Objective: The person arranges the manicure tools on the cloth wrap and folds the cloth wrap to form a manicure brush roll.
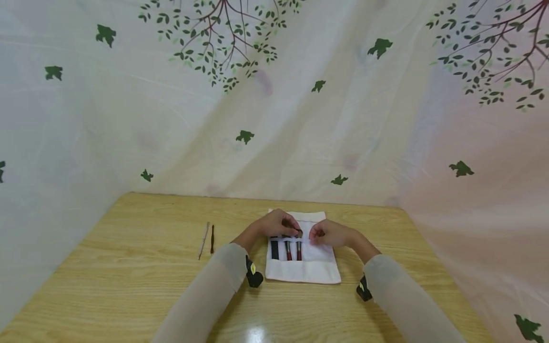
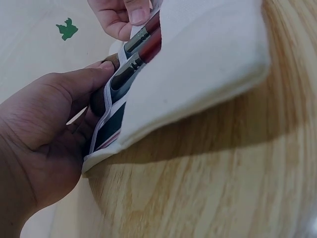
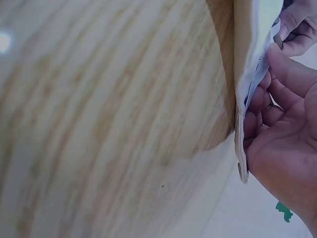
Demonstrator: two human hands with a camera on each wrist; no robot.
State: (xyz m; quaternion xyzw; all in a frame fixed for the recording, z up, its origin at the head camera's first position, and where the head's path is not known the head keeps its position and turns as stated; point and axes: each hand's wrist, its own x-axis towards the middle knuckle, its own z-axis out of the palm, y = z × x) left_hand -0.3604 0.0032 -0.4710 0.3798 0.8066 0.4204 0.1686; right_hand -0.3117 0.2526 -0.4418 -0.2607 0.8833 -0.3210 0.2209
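Pale sleeves (image 1: pixel 201 293) up front | left grip (image 1: pixel 276 223) pinching a red-handled brush (image 1: pixel 299 254) | right grip (image 1: pixel 329 233) kinda curled at the white pouch (image 1: pixel 303 272), can't tell if it's holding anything

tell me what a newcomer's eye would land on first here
Probably the pale cloth backdrop with its dark green bird-like shapes, filling the upper head view. Next, mid-picture, the left hand and right hand at a white fabric pouch with two red-handled brushes; then a slim silver rod and a slim dark rod left of the pouch on the pale wooden table.
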